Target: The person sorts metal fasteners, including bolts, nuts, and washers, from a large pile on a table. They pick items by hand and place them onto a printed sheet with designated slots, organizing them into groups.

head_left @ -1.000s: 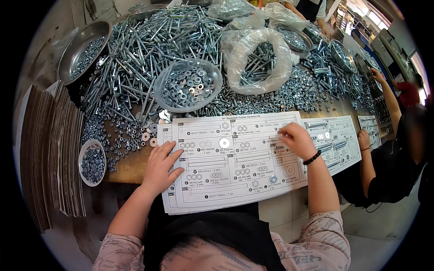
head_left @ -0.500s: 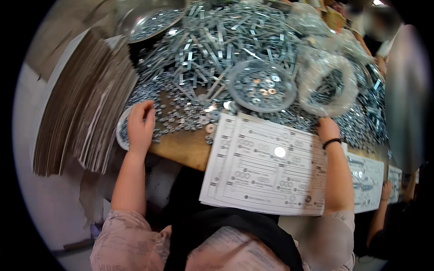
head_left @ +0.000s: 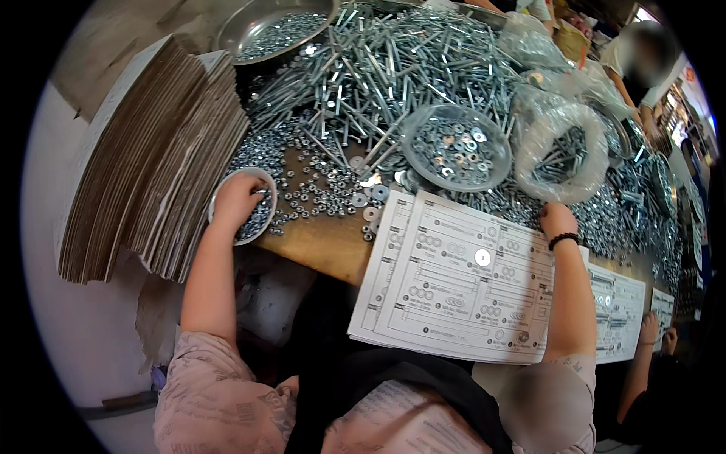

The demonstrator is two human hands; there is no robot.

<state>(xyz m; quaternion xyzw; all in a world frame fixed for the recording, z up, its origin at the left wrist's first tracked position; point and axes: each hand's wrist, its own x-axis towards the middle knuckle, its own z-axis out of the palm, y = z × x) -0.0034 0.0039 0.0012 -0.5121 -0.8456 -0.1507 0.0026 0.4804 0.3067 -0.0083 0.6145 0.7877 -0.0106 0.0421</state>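
- On the sheet [head_left: 445, 304] before us, one big washer [head_left: 479, 255] lies flat, near the upper middle; this is the part we clearly see in place.
- Around it, most of the printed outlines we can make out carry no part, so we judge our sheet to be at an early stage, with much left.
- Close to its lower right corner shows a small round shape [head_left: 523, 337]; we cannot tell whether it is a part or print.
- At the table's left end, our left hand [head_left: 237, 200] dips into the small bowl [head_left: 272, 193], fingers bent down among small metal parts; we cannot tell whether they hold any.
- Just past the sheet's upper right edge, our right hand [head_left: 558, 219] is at the near side of the heaped hardware, fingers curled; their tips are hidden, so its grip is unclear to us.
- Across the table [head_left: 314, 246], plenty remains loose: bolts [head_left: 393, 68], nuts [head_left: 321, 178], and a tub [head_left: 457, 185] of washers.
- To our right, a neighbouring sheet [head_left: 616, 333] bears bolts and washers, so it looks further along than ours.
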